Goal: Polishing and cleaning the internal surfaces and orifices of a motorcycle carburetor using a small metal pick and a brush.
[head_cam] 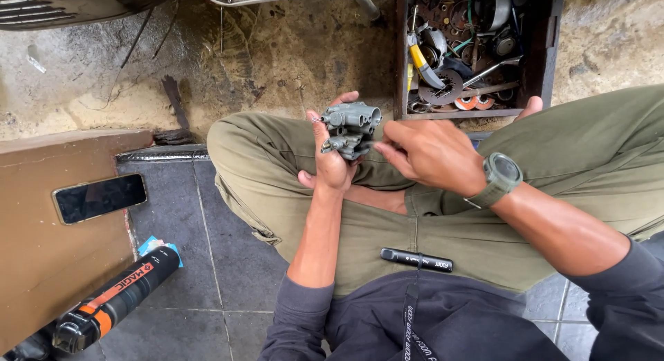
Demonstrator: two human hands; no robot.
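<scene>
Left hand (pixel 330 160) gripping upright; right hand (pixel 429 153) fingers pinching beside.

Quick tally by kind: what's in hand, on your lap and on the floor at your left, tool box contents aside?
Metal carburetor part, held in left hand, right hand touching it: 1
Black pen-shaped tool on lap: 1
Spray can: 1
Phone: 1
Tool box: 1
Total: 5

Grey metal part (pixel 351 129); olive trousers (pixel 290 188) (watch (pixel 501 174) matching); black-orange spray can (pixel 114 299).
</scene>
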